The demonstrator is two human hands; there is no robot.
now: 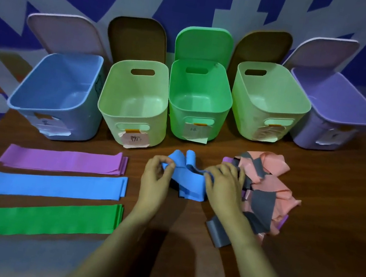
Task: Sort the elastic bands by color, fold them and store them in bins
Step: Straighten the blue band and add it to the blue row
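Roughly at the middle of the table (329, 176), the left hand (155, 177) pinches a crumpled blue band (190, 182) with curled fingers; the right hand (224, 188) grips its other end, touching the tangled pile (274, 188).

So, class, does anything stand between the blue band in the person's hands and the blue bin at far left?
Nothing visible does. The left hand and right hand hold the blue band; bare table leads to the blue bin, lid tipped back. The purple bands lie flat beside that path.
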